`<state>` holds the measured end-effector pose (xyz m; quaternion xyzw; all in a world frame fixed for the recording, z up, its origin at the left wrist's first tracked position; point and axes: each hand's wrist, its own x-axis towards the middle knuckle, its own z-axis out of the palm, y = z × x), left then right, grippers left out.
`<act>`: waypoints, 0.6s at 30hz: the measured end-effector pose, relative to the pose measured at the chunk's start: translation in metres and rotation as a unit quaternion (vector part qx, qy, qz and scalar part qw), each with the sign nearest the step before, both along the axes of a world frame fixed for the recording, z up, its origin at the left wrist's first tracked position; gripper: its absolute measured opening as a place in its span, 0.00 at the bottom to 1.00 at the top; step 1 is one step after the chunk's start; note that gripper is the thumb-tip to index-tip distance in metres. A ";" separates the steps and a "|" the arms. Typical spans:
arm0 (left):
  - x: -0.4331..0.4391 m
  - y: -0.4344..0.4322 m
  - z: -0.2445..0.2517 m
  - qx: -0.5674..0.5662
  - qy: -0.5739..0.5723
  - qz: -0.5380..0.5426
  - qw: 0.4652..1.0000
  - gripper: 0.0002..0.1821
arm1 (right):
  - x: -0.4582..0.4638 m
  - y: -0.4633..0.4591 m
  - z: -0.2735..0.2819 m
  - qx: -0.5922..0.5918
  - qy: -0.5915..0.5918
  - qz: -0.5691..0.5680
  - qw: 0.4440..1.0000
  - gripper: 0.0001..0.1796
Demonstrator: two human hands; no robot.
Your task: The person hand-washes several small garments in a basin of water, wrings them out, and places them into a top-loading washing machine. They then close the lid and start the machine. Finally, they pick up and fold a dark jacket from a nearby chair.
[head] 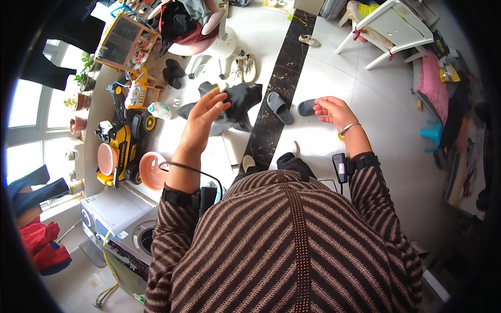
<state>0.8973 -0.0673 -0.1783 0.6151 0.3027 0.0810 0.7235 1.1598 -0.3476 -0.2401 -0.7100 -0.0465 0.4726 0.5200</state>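
My left hand (203,117) is raised with its fingers spread, and nothing shows in its grasp. Just beyond it is a dark, crumpled garment (238,103), partly covered by the fingers and blurred at its lower edge; whether they touch cannot be told. My right hand (332,111) hangs in the air with loosely bent fingers and holds nothing. A silver bangle (349,128) circles that wrist. One grey slipper (280,108) lies on the black floor strip, and another grey slipper (305,107) is partly hidden behind the right fingertips.
Left of me stand a yellow toy excavator (125,152), a pink basin (150,170), a white bottle (159,110) and a washing machine (121,211). Pale shoes (243,68) and a clothes-laden pink chair (191,47) are ahead. To the right are a white chair (399,29) and blue stool (431,135).
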 end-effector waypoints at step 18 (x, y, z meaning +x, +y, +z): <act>-0.231 0.060 0.001 -0.081 -0.037 0.443 0.892 0.38 | -0.046 0.063 -0.019 -0.081 -0.067 0.113 0.988 0.20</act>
